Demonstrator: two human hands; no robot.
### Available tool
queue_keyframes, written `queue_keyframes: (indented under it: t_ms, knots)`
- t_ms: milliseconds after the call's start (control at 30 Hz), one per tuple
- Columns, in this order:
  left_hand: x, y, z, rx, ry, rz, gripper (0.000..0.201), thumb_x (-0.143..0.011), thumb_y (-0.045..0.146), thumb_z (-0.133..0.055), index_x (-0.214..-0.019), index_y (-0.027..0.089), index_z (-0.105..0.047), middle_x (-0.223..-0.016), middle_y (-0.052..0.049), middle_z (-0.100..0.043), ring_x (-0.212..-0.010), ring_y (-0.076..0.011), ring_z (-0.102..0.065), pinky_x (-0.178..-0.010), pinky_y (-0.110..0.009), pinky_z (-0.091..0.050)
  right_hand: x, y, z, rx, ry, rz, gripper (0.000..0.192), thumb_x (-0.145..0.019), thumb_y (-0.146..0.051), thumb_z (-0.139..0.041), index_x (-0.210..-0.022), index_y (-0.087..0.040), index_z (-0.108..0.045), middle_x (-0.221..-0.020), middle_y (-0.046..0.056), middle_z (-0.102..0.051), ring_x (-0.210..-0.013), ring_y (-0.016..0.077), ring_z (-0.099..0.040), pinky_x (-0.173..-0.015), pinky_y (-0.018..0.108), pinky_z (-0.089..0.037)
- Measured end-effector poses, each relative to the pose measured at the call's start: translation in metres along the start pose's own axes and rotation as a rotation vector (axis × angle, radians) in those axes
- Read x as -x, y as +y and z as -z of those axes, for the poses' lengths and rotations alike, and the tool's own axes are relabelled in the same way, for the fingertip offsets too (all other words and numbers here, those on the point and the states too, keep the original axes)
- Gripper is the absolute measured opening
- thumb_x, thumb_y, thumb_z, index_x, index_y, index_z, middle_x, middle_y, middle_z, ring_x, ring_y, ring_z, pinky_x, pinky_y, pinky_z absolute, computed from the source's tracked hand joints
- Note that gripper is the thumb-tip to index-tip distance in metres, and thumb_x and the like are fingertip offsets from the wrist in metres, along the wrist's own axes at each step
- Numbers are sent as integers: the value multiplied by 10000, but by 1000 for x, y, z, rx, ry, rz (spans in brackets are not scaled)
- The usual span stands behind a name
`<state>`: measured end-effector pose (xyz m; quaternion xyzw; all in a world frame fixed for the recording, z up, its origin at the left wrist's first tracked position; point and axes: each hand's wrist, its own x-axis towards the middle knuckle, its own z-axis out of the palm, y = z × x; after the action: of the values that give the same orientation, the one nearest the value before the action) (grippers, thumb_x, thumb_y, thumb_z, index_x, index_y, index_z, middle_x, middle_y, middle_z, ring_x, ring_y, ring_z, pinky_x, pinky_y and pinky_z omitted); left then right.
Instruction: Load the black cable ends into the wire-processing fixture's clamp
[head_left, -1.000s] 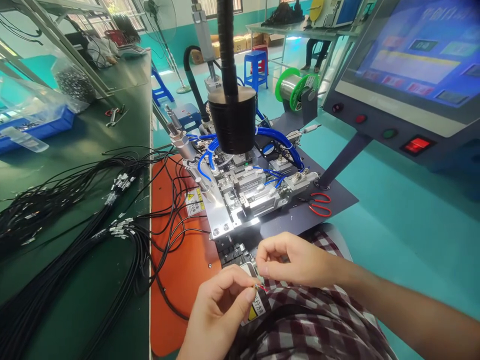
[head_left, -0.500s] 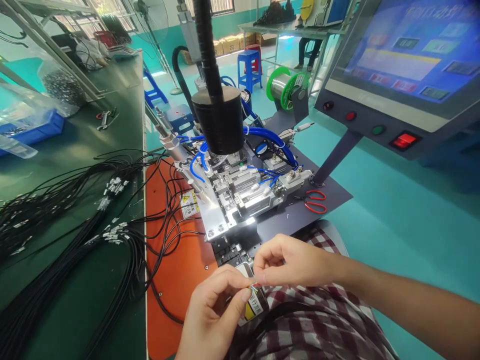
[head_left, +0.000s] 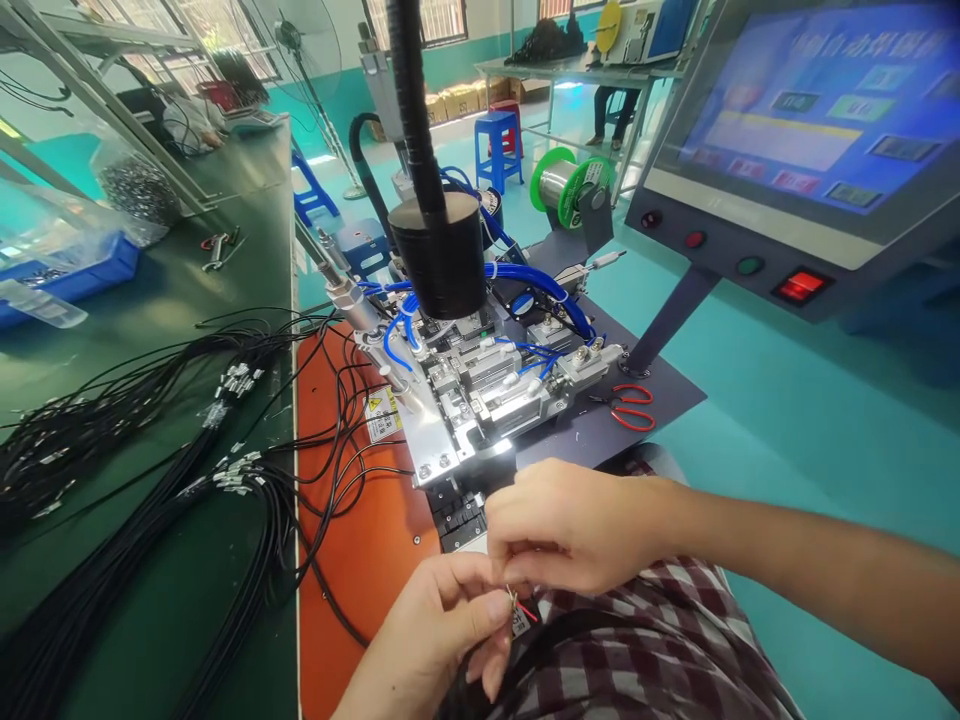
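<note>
I pinch the thin wires [head_left: 513, 599] with my left hand [head_left: 439, 622], beyond the right edge of the orange board [head_left: 360, 590]. My right hand [head_left: 571, 525] now reaches farther left than before, close over my left; whether it grips a strand, I cannot tell.

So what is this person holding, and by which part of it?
The left hand pinches thin wires between thumb and finger, apparently near their splayed ends. Whether the right hand grips one too cannot be told.
</note>
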<state>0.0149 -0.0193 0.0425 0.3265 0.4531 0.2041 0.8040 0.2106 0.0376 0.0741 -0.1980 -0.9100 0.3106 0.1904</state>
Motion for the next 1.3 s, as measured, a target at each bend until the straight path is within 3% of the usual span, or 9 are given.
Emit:
queue_keyframes:
  t_ms: [133,267,400,533,667,867,967,1167,1300]
  knots:
    - [-3,-2,-3,58,56,-15,267,-686,350,-790,-704,127,-644,-509,20,-577,-365,-62,-507,-381,-169,-229,-1,6,-7,15,74,-22,128,-812,-156,-596,-705,-221,-624,-699,-16,-631,-577,134,-527,-544,263,-358]
    - [-7,-4,-5,93,203,-137,273,-715,375,-773,-738,143,-632,-515,25,-595,-378,-67,-516,-383,-161,-273,9,11,-20,-218,311,-304,86,-832,-231,-608,-759,-245,-652,-710,-9,-664,-629,152,-589,-577,254,-418]
    - [-8,-7,-7,62,349,-272,234,-787,364,-716,-794,153,-616,-445,54,-553,-352,-42,-426,-381,-150,-244,13,-2,-34,-318,353,-472,50,-828,-242,-622,-794,-213,-646,-707,-4,-649,-601,144,-584,-553,249,-429]
    - [-7,-9,-7,32,382,-303,229,-814,375,-685,-831,160,-605,-413,46,-557,-363,-46,-402,-398,-151,-253,7,-16,-49,-295,466,-536,137,-846,-185,-574,-722,-185,-632,-679,3,-619,-604,139,-555,-581,258,-424]
    - [-8,-6,-7,62,387,-297,304,-788,433,-692,-831,142,-618,-433,5,-605,-371,-66,-458,-415,-162,-322,2,-14,-66,-429,560,-628,157,-851,-162,-564,-700,-181,-603,-664,-9,-601,-604,130,-544,-578,244,-425]
    - [-10,-2,-6,84,465,-298,321,-734,427,-739,-822,147,-609,-476,-5,-643,-357,-79,-510,-388,-159,-325,1,-11,-79,-488,611,-684,177,-874,-195,-560,-698,-182,-579,-639,-35,-567,-595,114,-513,-573,229,-405]
    - [-10,-6,-5,75,461,-286,308,-767,427,-708,-837,150,-595,-478,-13,-646,-371,-93,-523,-376,-159,-299,0,-12,-80,-480,621,-697,173,-874,-186,-560,-702,-182,-573,-648,-35,-570,-604,114,-510,-579,228,-401]
    - [-8,-9,-2,10,457,-303,245,-847,387,-634,-824,147,-590,-525,-17,-665,-401,-93,-552,-433,-173,-374,0,-13,-82,-495,642,-700,177,-875,-171,-550,-699,-183,-564,-656,-32,-570,-615,116,-511,-586,231,-400]
    - [-7,-10,-5,-7,436,-343,228,-872,375,-605,-791,168,-555,-463,23,-611,-360,-72,-489,-405,-162,-335,-1,-16,-81,-488,636,-683,177,-878,-159,-528,-708,-182,-572,-681,-20,-584,-634,123,-524,-605,240,-401]
